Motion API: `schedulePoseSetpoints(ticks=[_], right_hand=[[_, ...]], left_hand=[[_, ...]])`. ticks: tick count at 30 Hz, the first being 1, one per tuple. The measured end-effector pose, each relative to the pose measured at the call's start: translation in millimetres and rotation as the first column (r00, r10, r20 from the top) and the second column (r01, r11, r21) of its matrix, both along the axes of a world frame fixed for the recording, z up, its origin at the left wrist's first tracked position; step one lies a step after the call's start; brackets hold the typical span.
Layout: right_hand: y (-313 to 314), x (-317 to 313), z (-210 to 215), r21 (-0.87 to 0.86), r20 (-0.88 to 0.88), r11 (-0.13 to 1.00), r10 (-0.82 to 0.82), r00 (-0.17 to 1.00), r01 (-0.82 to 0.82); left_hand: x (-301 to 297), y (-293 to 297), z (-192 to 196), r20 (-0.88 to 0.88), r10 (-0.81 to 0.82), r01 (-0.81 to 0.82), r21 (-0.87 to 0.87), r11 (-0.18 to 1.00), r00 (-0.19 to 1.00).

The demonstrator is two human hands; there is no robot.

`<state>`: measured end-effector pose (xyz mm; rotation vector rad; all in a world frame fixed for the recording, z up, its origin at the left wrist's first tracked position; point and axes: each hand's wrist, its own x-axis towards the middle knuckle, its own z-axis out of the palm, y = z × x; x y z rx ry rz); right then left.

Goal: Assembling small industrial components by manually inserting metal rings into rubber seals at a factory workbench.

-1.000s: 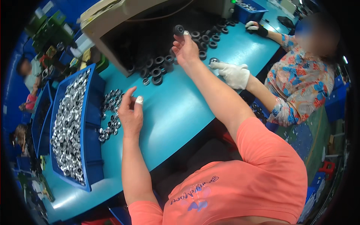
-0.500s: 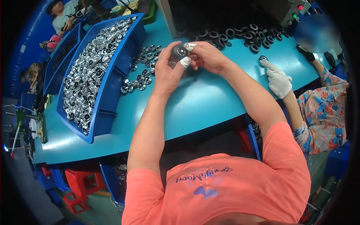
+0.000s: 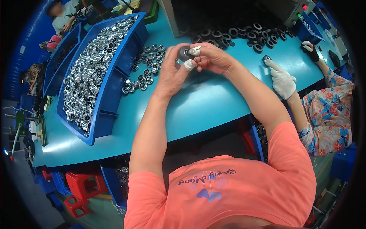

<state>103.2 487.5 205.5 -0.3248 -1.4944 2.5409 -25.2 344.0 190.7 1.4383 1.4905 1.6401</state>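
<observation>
Above the teal table point(image 3: 183, 114), my left hand point(image 3: 172, 72) grips a small black wheel-like round part point(image 3: 184, 54) between its fingers and its thumb, which wears a white cover. My right hand point(image 3: 213, 58) meets it from the other side; a white-covered finger presses on the part's face, hiding some of it. Loose silver hub-like pieces point(image 3: 146, 78) lie left of my hands, many with black centres. Beyond my right hand is a heap of black rubber rings point(image 3: 253, 36).
A long blue bin point(image 3: 102, 118) full of silver pieces stands on the left. On the right, a co-worker's white-gloved hand point(image 3: 284, 82) touches a small dark round part point(image 3: 266, 58). A machine with a dark opening point(image 3: 225, 15) is at the back. Red stools point(image 3: 85, 185) stand below, left.
The round part has tilted in my hands, and my right finger has moved over its face. The co-worker's other hand has come into clear sight at the far right.
</observation>
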Motion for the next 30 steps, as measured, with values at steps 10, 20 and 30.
schedulePoseSetpoints(ticks=[10,20,30], right_hand=[[7,-3,-13,0.049,0.096,0.998,0.028,0.995,-0.033],[6,-3,-15,0.013,0.046,1.0,0.024,0.999,-0.024],[1,-3,-8,0.16,0.101,0.987,-0.034,0.994,0.018]], left_hand=[[-4,-2,-5,-0.348,0.081,-0.092,-0.014,0.996,0.934],[0,-6,6,-0.093,-0.012,0.005,-0.079,0.997,0.996],[-1,-4,1,-0.399,0.1,-0.116,-0.015,0.993,0.911]])
